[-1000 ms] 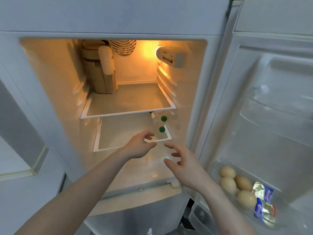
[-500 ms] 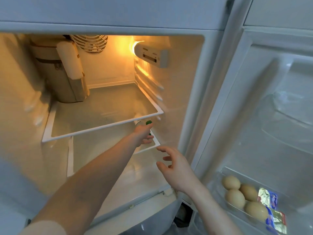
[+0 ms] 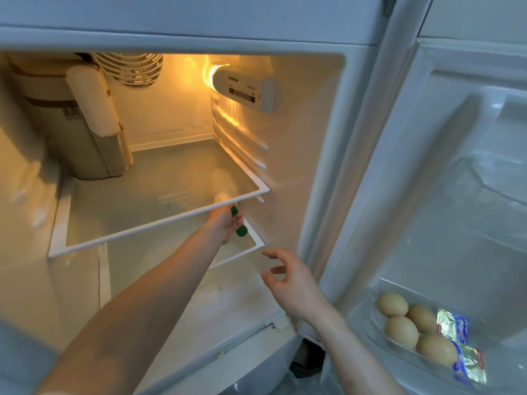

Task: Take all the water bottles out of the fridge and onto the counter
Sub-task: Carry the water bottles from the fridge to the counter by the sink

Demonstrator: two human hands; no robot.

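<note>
Two water bottles lie on the second shelf (image 3: 258, 244) at the fridge's right side. Only their green caps show clearly, the upper cap (image 3: 234, 210) and the lower cap (image 3: 241, 231). Their clear bodies are mostly hidden under the top glass shelf (image 3: 159, 222) and behind my fingers. My left hand (image 3: 222, 226) reaches under the top shelf and its fingers curl around the neck of the water bottle between the two caps. My right hand (image 3: 288, 276) hovers lower, in front of the shelf's corner, fingers spread and holding nothing.
A tan insulated bag (image 3: 85, 129) stands at the back left of the top shelf. The open door on the right has a bin (image 3: 368, 317) with several eggs (image 3: 400, 327) and foil-wrapped packets (image 3: 467, 366). A control panel (image 3: 245, 91) juts from the right wall.
My left hand has gone from hovering in front of the shelves to reaching in and closing around a bottle by the green caps. My right hand stayed open nearby. The view moved closer.
</note>
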